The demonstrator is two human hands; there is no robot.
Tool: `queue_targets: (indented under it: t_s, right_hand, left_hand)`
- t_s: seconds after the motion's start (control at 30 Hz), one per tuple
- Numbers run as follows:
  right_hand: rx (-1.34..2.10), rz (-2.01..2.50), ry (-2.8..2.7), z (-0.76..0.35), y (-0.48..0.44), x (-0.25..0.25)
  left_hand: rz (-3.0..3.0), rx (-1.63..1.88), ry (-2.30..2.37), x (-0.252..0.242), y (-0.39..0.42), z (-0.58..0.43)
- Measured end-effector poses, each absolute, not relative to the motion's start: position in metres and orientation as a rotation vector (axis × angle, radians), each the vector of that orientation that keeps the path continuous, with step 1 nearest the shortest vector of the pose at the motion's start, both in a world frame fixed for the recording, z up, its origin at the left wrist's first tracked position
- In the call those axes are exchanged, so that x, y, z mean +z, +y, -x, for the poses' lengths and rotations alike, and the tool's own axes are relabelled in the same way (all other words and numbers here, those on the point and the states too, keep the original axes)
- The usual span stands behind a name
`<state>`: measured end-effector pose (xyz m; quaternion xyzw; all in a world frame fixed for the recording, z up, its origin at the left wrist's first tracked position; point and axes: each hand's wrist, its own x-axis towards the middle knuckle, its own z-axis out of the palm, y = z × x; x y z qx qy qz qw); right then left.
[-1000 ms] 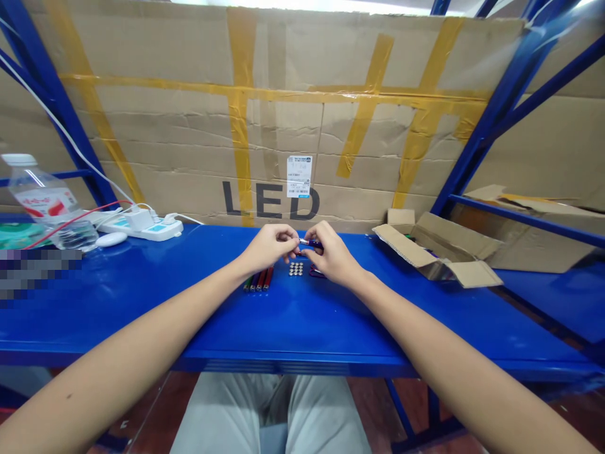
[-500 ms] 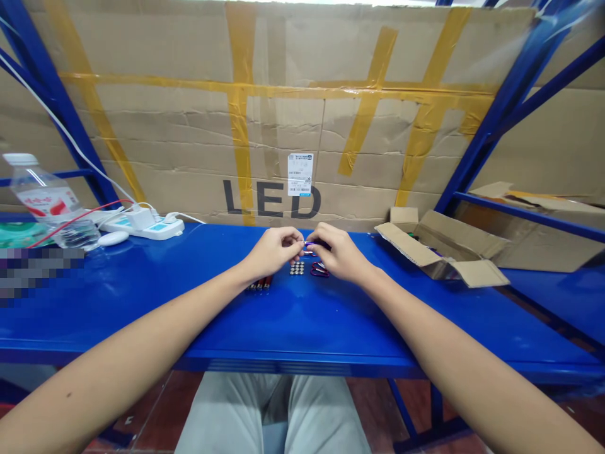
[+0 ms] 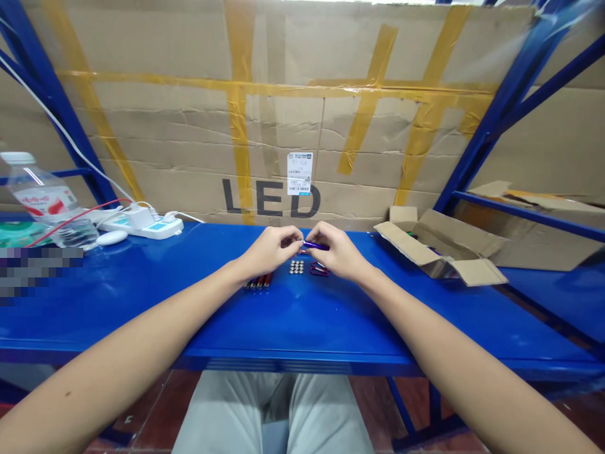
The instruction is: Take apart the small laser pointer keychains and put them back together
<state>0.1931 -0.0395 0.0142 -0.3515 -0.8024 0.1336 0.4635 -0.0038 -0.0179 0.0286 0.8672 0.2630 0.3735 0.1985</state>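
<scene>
Above the middle of the blue shelf (image 3: 189, 302), my left hand (image 3: 271, 250) and my right hand (image 3: 338, 252) meet with fingers pinched. A small purple tube (image 3: 316, 246) lies between them: the right hand grips its body, the left fingertips pinch its near end. Just below sits a cluster of several small silver button cells (image 3: 296, 267). Red and purple clips (image 3: 319, 270) lie under the right hand. A row of thin coloured tubes (image 3: 258, 283) shows below my left wrist.
An open cardboard box (image 3: 439, 252) stands at the right. At the left are a white power strip (image 3: 142, 224) with cables, a white oval object (image 3: 111, 238) and a plastic water bottle (image 3: 45, 202). A taped cardboard sheet (image 3: 283, 113) marked LED forms the back wall.
Both hands stayed together on the purple tube with only small finger shifts. The view tilted slightly.
</scene>
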Motion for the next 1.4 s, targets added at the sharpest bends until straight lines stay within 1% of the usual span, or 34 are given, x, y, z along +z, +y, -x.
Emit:
queue_targets:
  t_s: [0.33, 0.43, 0.7, 0.97, 1.07, 1.2, 1.27, 1.4]
  right_hand:
    - [0.191, 0.903, -2.074, -0.191, -0.048, 0.024]
    - [0.279, 0.954, -2.039, -0.191, -0.046, 0.021]
    - [0.675, 1.020, -1.934, -0.192, -0.045, 0.022]
    - [0.760, 0.885, -1.823, -0.188, -0.049, 0.023]
    - [0.661, 0.882, -1.855, -0.191, -0.046, 0.022]
    - [0.320, 0.914, -1.910, -0.194, -0.042, 0.020]
    - [0.206, 0.902, -1.944, -0.195, -0.040, 0.019]
    - [0.172, 0.867, -2.012, -0.196, -0.039, 0.019]
  left_hand:
    - [-2.502, 1.096, 0.763, 0.026, -0.018, 0.002]
    - [-2.522, 1.085, 0.762, 0.025, -0.019, 0.001]
    - [-2.553, 1.062, 0.748, 0.025, -0.020, 0.000]
    - [-2.485, 1.089, 0.787, 0.028, -0.020, 0.001]
    - [-2.368, 1.070, 0.764, 0.026, -0.018, 0.001]
    - [-2.142, 1.038, 0.719, 0.022, -0.016, -0.001]
    - [-2.031, 1.025, 0.717, 0.022, -0.015, -0.002]
    - [-1.831, 0.936, 0.654, 0.025, -0.012, -0.001]
